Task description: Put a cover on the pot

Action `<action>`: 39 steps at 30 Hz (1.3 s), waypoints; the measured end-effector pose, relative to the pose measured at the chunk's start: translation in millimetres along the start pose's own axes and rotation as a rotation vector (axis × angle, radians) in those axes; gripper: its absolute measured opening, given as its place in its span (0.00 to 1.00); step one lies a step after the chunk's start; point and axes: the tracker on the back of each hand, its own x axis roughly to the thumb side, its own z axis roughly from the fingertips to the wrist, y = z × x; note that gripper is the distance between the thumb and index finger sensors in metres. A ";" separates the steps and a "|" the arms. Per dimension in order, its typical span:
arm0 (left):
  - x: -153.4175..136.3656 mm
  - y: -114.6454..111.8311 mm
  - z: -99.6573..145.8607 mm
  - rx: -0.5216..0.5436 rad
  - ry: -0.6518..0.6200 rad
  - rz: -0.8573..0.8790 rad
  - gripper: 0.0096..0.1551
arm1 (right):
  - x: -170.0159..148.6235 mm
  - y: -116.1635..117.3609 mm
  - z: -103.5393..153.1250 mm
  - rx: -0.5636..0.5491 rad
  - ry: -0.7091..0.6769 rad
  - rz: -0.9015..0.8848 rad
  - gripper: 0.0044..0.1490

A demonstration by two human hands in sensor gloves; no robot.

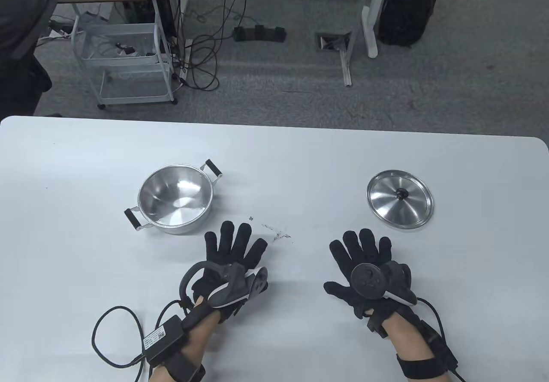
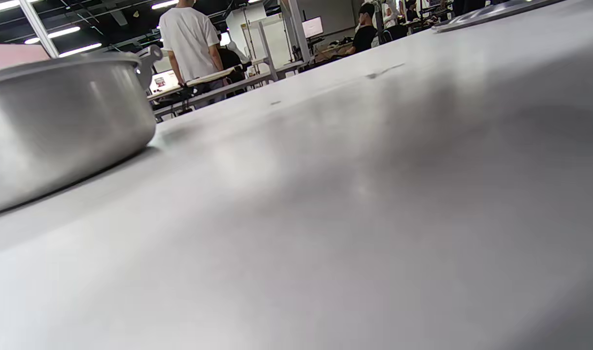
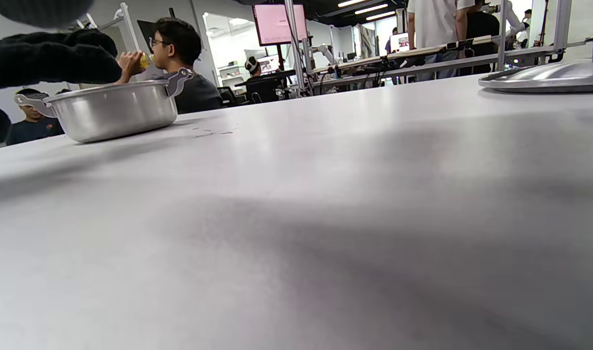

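A steel pot (image 1: 176, 198) with two black-gripped handles stands uncovered on the white table (image 1: 300, 159), left of centre. It also shows in the left wrist view (image 2: 58, 126) and the right wrist view (image 3: 114, 111). Its steel lid (image 1: 399, 205) with a black knob lies flat on the table at the right, and shows in the right wrist view (image 3: 549, 78). My left hand (image 1: 235, 245) rests flat, fingers spread, just near and to the right of the pot, holding nothing. My right hand (image 1: 362, 251) rests flat, fingers spread, near and to the left of the lid, holding nothing.
Small dark marks (image 1: 276, 233) lie on the table between the hands. A black cable and box (image 1: 161, 338) run from my left wrist along the table's near edge. Beyond the table are a white cart (image 1: 124, 62), floor cables and a black bag (image 1: 407, 7).
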 end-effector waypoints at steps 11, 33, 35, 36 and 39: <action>-0.4 -2.3 -0.1 0.007 0.004 0.005 0.57 | -2.0 -3.2 0.4 -0.007 0.017 -0.006 0.59; -83.2 28.3 7.5 0.072 0.320 0.211 0.58 | -9.9 -7.5 12.8 0.014 0.051 -0.020 0.59; -112.4 30.6 3.9 0.053 0.385 0.261 0.57 | -11.0 -10.6 14.4 0.003 0.054 -0.029 0.58; -136.2 30.6 -0.2 0.029 0.458 0.319 0.56 | -11.7 -12.4 15.2 -0.002 0.057 -0.033 0.58; -184.2 26.1 -9.6 -0.026 0.668 0.364 0.52 | -13.0 -13.7 16.9 -0.004 0.065 -0.034 0.58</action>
